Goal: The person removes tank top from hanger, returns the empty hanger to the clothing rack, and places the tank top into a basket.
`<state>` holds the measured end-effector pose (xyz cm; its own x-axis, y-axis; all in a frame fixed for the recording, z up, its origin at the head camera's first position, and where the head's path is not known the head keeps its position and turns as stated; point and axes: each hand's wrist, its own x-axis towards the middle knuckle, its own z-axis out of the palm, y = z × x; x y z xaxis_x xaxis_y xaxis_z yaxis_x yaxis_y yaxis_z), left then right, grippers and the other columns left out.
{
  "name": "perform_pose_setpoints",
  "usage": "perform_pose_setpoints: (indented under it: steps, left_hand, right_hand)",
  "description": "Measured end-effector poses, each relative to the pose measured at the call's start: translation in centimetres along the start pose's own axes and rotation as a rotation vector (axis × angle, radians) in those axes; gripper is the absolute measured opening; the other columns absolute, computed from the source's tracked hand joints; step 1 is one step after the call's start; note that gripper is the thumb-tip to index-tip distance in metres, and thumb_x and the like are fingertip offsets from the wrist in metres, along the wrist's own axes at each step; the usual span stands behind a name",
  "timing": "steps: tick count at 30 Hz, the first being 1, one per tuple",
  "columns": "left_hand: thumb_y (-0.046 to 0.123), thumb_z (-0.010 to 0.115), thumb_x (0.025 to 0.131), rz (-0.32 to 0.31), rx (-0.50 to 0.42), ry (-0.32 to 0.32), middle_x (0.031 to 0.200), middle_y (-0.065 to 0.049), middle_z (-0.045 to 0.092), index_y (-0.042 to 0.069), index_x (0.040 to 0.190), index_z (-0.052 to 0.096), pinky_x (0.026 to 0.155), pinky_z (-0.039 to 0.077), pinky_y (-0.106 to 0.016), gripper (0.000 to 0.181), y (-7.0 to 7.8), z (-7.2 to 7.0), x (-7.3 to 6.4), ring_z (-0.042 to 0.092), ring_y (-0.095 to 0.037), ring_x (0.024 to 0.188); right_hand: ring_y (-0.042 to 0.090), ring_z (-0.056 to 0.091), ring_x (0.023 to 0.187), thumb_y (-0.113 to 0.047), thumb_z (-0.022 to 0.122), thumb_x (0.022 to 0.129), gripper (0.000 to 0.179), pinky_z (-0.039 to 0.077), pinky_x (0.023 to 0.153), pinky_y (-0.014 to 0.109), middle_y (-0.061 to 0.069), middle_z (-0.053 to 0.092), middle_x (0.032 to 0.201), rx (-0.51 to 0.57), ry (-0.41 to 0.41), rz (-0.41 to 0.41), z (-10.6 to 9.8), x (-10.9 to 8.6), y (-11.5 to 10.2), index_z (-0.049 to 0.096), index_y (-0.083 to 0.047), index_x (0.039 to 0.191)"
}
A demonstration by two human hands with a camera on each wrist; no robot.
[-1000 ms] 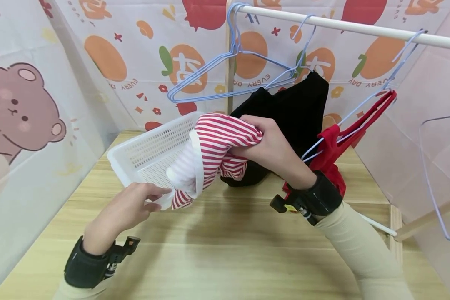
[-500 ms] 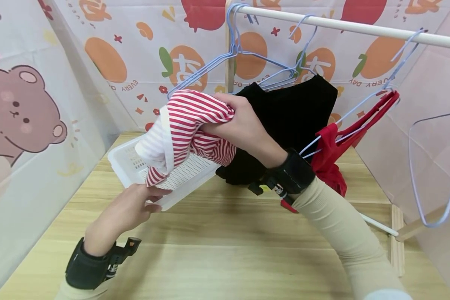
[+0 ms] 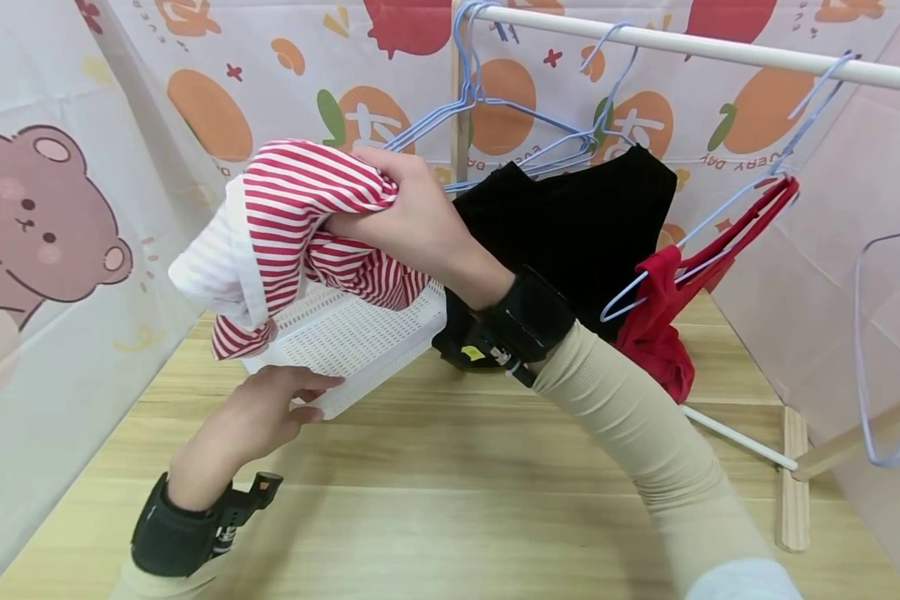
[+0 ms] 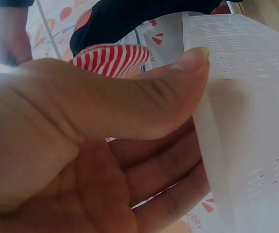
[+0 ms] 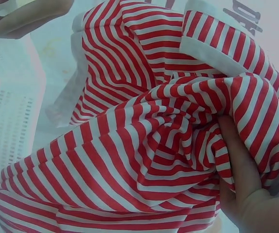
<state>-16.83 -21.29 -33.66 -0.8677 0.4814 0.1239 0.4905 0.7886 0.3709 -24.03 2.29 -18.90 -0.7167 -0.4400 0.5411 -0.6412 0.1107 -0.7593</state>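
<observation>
My right hand (image 3: 427, 225) grips a bunched red-and-white striped garment (image 3: 292, 196), which hangs over the far left part of the white plastic basket (image 3: 386, 354). A pale inner side and a white band (image 3: 251, 250) show at the garment's left end. Close up in the right wrist view, the striped cloth (image 5: 105, 165) is gathered in folds at my fingers (image 5: 241, 160). My left hand (image 3: 258, 417) pinches the near rim of the basket; the left wrist view shows the thumb (image 4: 173, 92) on one side of the basket wall (image 4: 256, 121), with other fingers behind it.
A white rail (image 3: 682, 52) crosses the upper right. From it hang several blue hangers (image 3: 468, 104), a black garment (image 3: 570, 242) and a red garment (image 3: 660, 342). Another hanger (image 3: 862, 333) is at the far right. A wooden foot (image 3: 793, 500) of the rack stands on the table (image 3: 450, 517).
My right hand has carried the striped garment left and upward across the basket, uncovering the basket's right part. My left hand has stayed on the rim. The black garment has shifted slightly.
</observation>
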Motion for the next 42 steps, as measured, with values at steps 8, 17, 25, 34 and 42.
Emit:
perform_pose_setpoints:
  steps: [8, 17, 25, 34, 42]
  left_hand:
    - [-0.006, 0.078, 0.080, -0.015, -0.030, -0.017, 0.105, -0.015, 0.078, 0.002, 0.118, 0.076, 0.086, 0.058, -0.053, 0.039, 0.0, -0.1, 0.0, 0.076, -0.032, 0.096]
    - [-0.006, 0.080, 0.077, 0.002, -0.018, 0.004, 0.103, -0.014, 0.079, 0.003, 0.115, 0.078, 0.088, 0.058, -0.054, 0.038, 0.0, 0.0, 0.2, 0.076, -0.031, 0.095]
    - [-0.007, 0.080, 0.078, -0.017, -0.009, -0.002, 0.103, -0.014, 0.079, 0.003, 0.116, 0.078, 0.087, 0.058, -0.053, 0.039, 0.2, -0.2, 0.2, 0.075, -0.031, 0.096]
    - [-0.006, 0.082, 0.077, -0.022, -0.014, 0.004, 0.102, -0.016, 0.079, 0.002, 0.115, 0.078, 0.084, 0.059, -0.053, 0.039, 0.1, -0.1, 0.1, 0.076, -0.031, 0.093]
    - [-0.006, 0.082, 0.077, -0.012, -0.019, -0.006, 0.102, -0.017, 0.079, 0.000, 0.116, 0.077, 0.083, 0.059, -0.054, 0.040, 0.1, -0.2, 0.2, 0.075, -0.031, 0.093]
  right_hand:
    - [0.014, 0.062, 0.112, -0.015, 0.078, 0.087, 0.051, 0.052, 0.095, 0.023, 0.008, 0.069, 0.128, -0.044, -0.053, 0.128, 1.2, 1.4, 1.3, 0.065, -0.007, 0.135]
    - [0.011, 0.062, 0.112, -0.016, 0.079, 0.087, 0.052, 0.050, 0.094, 0.020, 0.003, 0.069, 0.130, -0.077, -0.053, 0.243, 1.5, 2.8, 3.3, 0.064, -0.011, 0.137]
    - [0.011, 0.063, 0.112, -0.016, 0.079, 0.086, 0.052, 0.051, 0.093, 0.022, 0.003, 0.070, 0.129, -0.080, -0.015, 0.290, 1.9, 3.6, 4.8, 0.065, -0.014, 0.136]
    - [0.011, 0.064, 0.107, -0.014, 0.079, 0.086, 0.047, 0.051, 0.089, 0.021, 0.002, 0.071, 0.124, -0.123, 0.069, 0.389, 1.7, 4.7, 6.6, 0.068, -0.014, 0.132]
    - [0.012, 0.062, 0.104, -0.016, 0.079, 0.086, 0.038, 0.049, 0.087, 0.021, 0.002, 0.072, 0.121, -0.189, 0.094, 0.415, 1.8, 5.2, 8.2, 0.071, -0.013, 0.123]
